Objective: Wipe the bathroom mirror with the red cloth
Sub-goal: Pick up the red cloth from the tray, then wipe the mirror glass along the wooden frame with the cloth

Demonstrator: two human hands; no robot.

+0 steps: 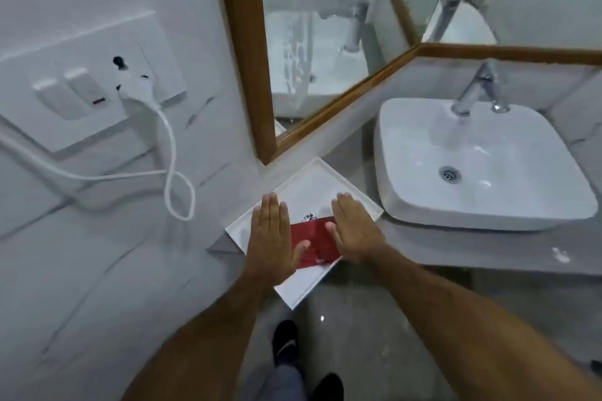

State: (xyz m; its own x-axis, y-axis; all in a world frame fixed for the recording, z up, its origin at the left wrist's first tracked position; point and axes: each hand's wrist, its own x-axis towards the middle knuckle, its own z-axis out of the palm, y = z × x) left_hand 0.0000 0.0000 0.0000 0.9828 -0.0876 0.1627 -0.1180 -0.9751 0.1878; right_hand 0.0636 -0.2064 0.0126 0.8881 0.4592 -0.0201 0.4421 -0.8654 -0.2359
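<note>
A folded red cloth [314, 242] lies flat on a white square tray [309, 187] at the corner of the grey counter. My left hand [272, 238] is stretched flat, palm down, over the cloth's left edge. My right hand [355, 228] is flat too, over the cloth's right edge. Neither hand grips anything. Whether the palms touch the cloth I cannot tell. The wood-framed mirror [312, 26] hangs on the wall above the tray, with streaks of wet residue on its glass.
A white basin [482, 166] with a chrome tap [472, 91] sits to the right on the counter [456, 251]. On the left wall, a switch plate [81, 85] holds a white plug whose cable [169, 153] loops down. My shoes [286, 342] show on the floor below.
</note>
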